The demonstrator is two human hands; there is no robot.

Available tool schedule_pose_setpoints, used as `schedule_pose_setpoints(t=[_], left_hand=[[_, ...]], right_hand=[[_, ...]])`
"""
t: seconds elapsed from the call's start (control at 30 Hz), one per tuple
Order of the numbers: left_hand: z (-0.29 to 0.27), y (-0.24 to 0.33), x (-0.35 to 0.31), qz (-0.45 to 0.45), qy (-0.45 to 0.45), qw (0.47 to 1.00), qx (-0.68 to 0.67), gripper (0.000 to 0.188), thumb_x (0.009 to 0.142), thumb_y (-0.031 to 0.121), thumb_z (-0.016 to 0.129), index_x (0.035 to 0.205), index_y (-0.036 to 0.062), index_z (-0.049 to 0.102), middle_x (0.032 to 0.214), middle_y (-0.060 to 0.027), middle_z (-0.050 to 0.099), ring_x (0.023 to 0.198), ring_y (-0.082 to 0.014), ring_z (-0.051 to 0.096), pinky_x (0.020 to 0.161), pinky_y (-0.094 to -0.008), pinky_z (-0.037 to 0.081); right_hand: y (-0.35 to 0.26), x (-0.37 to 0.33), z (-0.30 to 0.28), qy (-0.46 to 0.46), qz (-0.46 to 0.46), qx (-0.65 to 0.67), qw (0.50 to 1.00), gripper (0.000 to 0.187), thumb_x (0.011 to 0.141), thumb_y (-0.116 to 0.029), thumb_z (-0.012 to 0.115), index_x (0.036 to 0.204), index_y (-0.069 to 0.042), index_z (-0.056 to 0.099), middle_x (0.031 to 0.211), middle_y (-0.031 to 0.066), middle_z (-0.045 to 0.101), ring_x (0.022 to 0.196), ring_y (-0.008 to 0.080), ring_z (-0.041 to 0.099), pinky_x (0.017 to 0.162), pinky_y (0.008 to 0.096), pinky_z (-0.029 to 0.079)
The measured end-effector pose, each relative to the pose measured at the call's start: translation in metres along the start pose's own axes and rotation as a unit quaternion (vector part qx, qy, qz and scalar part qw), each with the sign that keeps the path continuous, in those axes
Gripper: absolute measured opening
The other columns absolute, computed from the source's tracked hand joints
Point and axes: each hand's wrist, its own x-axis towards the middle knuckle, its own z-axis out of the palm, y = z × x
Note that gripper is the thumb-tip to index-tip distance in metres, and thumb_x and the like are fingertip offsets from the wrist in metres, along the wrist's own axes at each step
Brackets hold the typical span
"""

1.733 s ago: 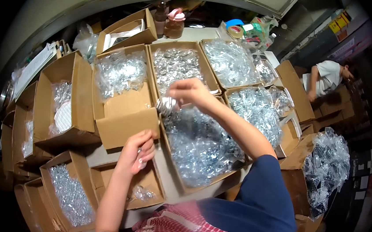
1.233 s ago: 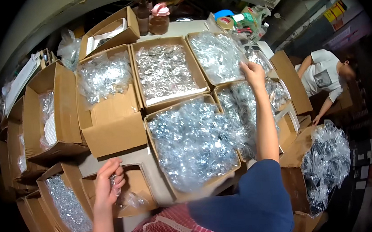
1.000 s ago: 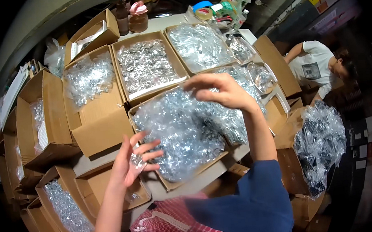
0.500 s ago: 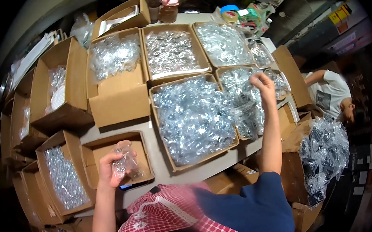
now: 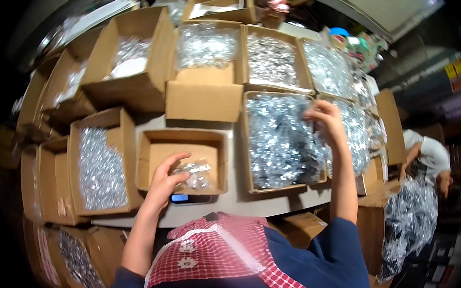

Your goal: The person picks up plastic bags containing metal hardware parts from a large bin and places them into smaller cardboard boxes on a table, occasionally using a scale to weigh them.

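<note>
My left hand (image 5: 167,180) is over the near side of a small cardboard box (image 5: 216,139), its thumb and fingers apart. Beside the thumb, clear plastic bags (image 5: 197,175) with small things inside lie in that box; whether the thumb touches them I cannot tell. My right hand (image 5: 328,119) hovers over the right edge of a large shallow box heaped with small shiny clear packets (image 5: 279,139). Its fingers are pinched together, and what they hold, if anything, is too small to make out.
A device with a lit blue display (image 5: 179,198) is under the small box. Boxes of silvery pieces (image 5: 101,169) and clear packets (image 5: 208,44) surround the work table (image 5: 240,198). At right, a bulging clear bag (image 5: 409,216) sits in a carton near another person (image 5: 429,154).
My left hand has lowered the clear bag into the small box and loosened its fingers. My right hand has moved from the right-hand box to the large box's edge. The view has turned.
</note>
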Motion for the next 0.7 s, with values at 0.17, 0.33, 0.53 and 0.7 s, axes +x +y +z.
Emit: schedule_pose_setpoints(t=[0.17, 0.33, 0.53, 0.7], left_hand=[[-0.042, -0.004, -0.024, 0.121, 0.014, 0.991, 0.059, 0.033, 0.082, 0.001, 0.058, 0.114, -0.0009, 0.063, 0.124, -0.0113, 0.058, 0.114, -0.0197, 0.056, 0.099, -0.0322, 0.042], [-0.105, 0.039, -0.015, 0.206, 0.138, 0.957, 0.148, 0.024, 0.085, -0.003, 0.054, 0.106, -0.0020, 0.064, 0.099, -0.0072, 0.066, 0.094, -0.0142, 0.062, 0.083, -0.0285, 0.050], [-0.278, -0.024, 0.089, 0.099, 0.320, 0.828, 0.450, 0.028, 0.078, 0.020, 0.068, 0.096, -0.0012, 0.066, 0.087, -0.0172, 0.069, 0.082, -0.0264, 0.068, 0.073, -0.0342, 0.052], [-0.266, -0.070, 0.151, 0.153, 0.347, 0.707, 0.597, 0.017, 0.067, 0.016, 0.060, 0.077, 0.0084, 0.072, 0.082, -0.0169, 0.068, 0.088, -0.0354, 0.064, 0.090, -0.0450, 0.045]], right_hand=[[-0.076, -0.039, 0.073, -0.045, -0.049, 0.147, 0.987, 0.018, 0.074, -0.015, 0.068, 0.067, -0.003, 0.056, 0.054, 0.0021, 0.054, 0.044, 0.0067, 0.047, 0.041, 0.0210, 0.033], [-0.047, -0.044, 0.184, -0.130, -0.010, 0.071, 0.989, 0.004, 0.081, -0.004, 0.063, 0.078, -0.001, 0.065, 0.063, 0.0054, 0.062, 0.049, 0.0083, 0.053, 0.046, 0.0208, 0.039], [-0.037, -0.062, 0.239, -0.164, -0.044, 0.021, 0.985, 0.020, 0.089, -0.014, 0.063, 0.102, 0.001, 0.068, 0.088, 0.0009, 0.065, 0.081, 0.0086, 0.055, 0.073, 0.0230, 0.043], [-0.024, -0.071, 0.225, -0.112, -0.013, 0.018, 0.993, 0.020, 0.089, -0.012, 0.062, 0.100, 0.003, 0.068, 0.088, 0.0041, 0.066, 0.082, 0.0108, 0.058, 0.075, 0.0233, 0.044]])
